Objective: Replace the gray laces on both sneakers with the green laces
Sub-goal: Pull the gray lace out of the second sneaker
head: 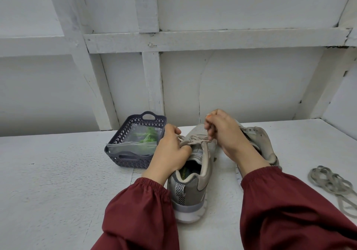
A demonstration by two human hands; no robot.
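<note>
The fingertips (209, 133) of the right hand (226, 133) are pinched tight on the gray lace (195, 140) and hold it up over the near sneaker (193, 172). I think this is to pull it out of the holes. The left hand (170, 149) is curled around the side of the same shoe, its fingers closed on the lace near the tongue, likely to keep the shoe from sliding.

The shoe stands with its heel toward the person, so the lace holes are easy to reach. The other sneaker (258, 143) sits just behind the right wrist and looks like it has no lace.

A loose gray lace (332, 182) lies in a heap on the white table (58, 172), off to the right, out of the way.

The green laces (147, 136) wait in a clear bag (133, 145) inside the dark basket (125, 160), just beside the left hand, easy to grab later.
</note>
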